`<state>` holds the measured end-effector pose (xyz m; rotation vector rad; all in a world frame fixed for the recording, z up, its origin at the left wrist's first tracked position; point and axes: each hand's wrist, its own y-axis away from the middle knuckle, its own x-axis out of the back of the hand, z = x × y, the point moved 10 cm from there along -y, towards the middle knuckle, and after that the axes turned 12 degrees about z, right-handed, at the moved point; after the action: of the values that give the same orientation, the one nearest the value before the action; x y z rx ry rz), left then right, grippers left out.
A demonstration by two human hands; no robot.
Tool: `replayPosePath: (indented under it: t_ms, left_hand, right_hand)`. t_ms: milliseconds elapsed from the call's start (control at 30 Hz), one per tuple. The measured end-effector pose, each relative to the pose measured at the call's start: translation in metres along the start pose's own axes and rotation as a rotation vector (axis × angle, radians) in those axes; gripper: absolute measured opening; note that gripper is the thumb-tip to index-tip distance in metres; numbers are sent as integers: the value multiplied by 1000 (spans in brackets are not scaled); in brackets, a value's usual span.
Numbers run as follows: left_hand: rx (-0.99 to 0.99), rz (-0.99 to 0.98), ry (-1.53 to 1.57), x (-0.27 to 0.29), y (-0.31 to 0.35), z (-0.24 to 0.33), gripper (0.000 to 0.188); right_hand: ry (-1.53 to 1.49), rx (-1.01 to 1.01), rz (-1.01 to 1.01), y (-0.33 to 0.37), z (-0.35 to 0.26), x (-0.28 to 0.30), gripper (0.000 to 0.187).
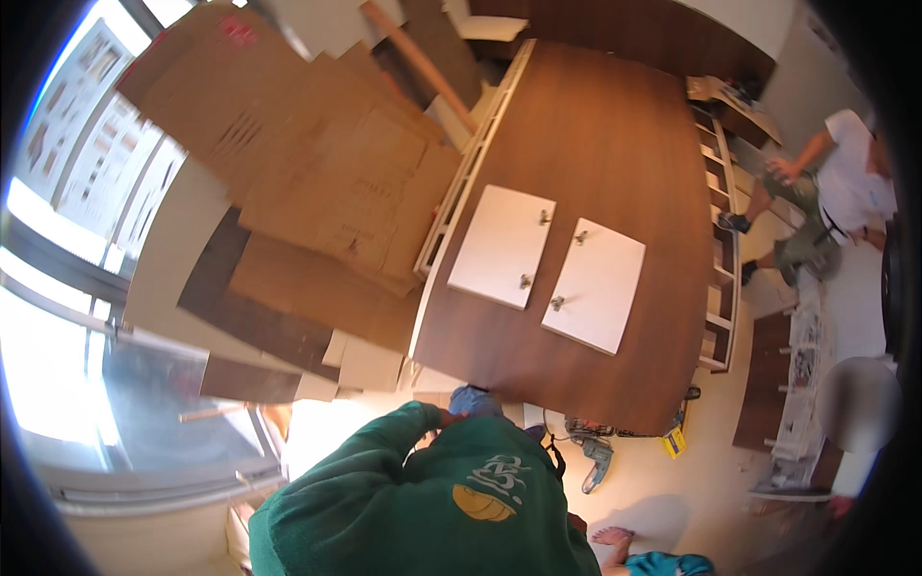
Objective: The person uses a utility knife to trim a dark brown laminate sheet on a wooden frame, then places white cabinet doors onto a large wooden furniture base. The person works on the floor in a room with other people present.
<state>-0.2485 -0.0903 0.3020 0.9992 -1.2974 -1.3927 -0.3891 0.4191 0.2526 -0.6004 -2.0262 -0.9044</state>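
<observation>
My left hand (448,418) is at my left front, by the blue trouser leg (473,401) and mostly hidden by the green sleeve (403,430); its fingers do not show clearly. A small patch of skin (576,524) at the right edge of my sweatshirt may be my right hand; the rest is hidden. Ahead stands a large brown wood-grain panel (615,134). Two white cabinet doors lie on it, a left one (495,245) and a right one (605,288), each carrying two metal hinges. Neither hand touches the doors.
A power drill (597,461) lies on the floor by the panel's near edge, beside a yellow object (674,443). Flattened cardboard (336,182) leans at left. A co-worker (855,173) sits at right. Someone's bare foot (613,536) shows at lower right.
</observation>
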Motion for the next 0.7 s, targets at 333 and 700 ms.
replayPosePath:
  t_ms: [333,700]
  left_hand:
    - [-99,157,600,-100,31,-26,101]
    - [-105,139,908,-158,-50,-81,122]
  right_hand:
    - [-831,-1148,-64,-47,86,89,28]
    - [-368,-707,-288,-158,125,116,16]
